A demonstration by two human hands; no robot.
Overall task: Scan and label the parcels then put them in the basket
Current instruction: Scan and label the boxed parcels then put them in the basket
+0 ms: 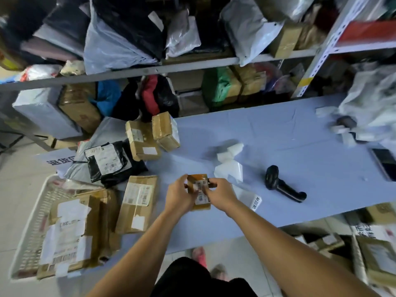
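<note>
Both hands grip a small brown parcel (199, 190) with a white barcode label, just above the blue table (278, 133). My left hand (179, 196) holds its left side. My right hand (220, 195) pinches its upper right corner and covers part of the label. A black handheld scanner (282, 185) lies on the table to the right. White label slips (230, 161) lie behind the parcel. The white mesh basket (32, 228) stands at the lower left with labelled cardboard boxes (72, 236) in it.
More parcels crowd the table's left end: a long brown box (138, 203), a black bag (109, 161), two small boxes (153, 136). Metal shelves (150, 70) full of packages rise behind. A phone (385, 163) lies at the right edge. Boxes sit on the floor at lower right.
</note>
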